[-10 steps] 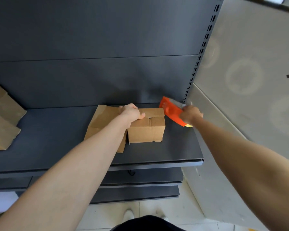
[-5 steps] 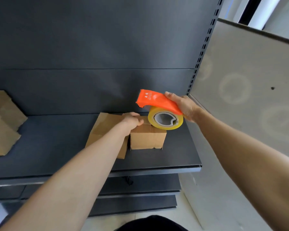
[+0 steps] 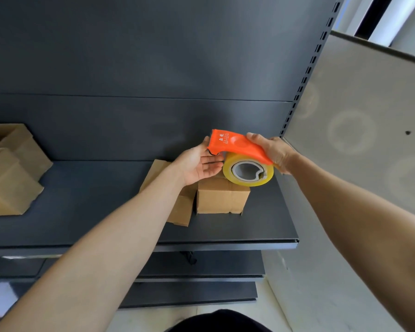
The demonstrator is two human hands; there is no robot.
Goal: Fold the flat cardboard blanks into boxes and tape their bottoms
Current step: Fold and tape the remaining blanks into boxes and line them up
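A small folded cardboard box (image 3: 222, 198) stands on the dark shelf (image 3: 82, 212), its top partly hidden by the tape roll. Flat cardboard blanks (image 3: 180, 209) lie just left of it, under my left forearm. My right hand (image 3: 276, 153) grips an orange tape dispenser (image 3: 237, 146) with a yellowish tape roll (image 3: 248, 172), held just above the box. My left hand (image 3: 199, 162) is raised off the box, palm up, fingers spread, with fingertips touching the dispenser's front end and the roll's edge.
Several folded cardboard boxes (image 3: 10, 171) sit at the shelf's left end. A grey panel (image 3: 357, 140) closes off the right side past a perforated upright (image 3: 304, 75). Lower shelves (image 3: 189, 291) lie beneath, and the shelf's front edge (image 3: 225, 245) runs below the box.
My left hand left the box top and rose to the dispenser's front. My right hand carried the dispenser from the right to over the box.
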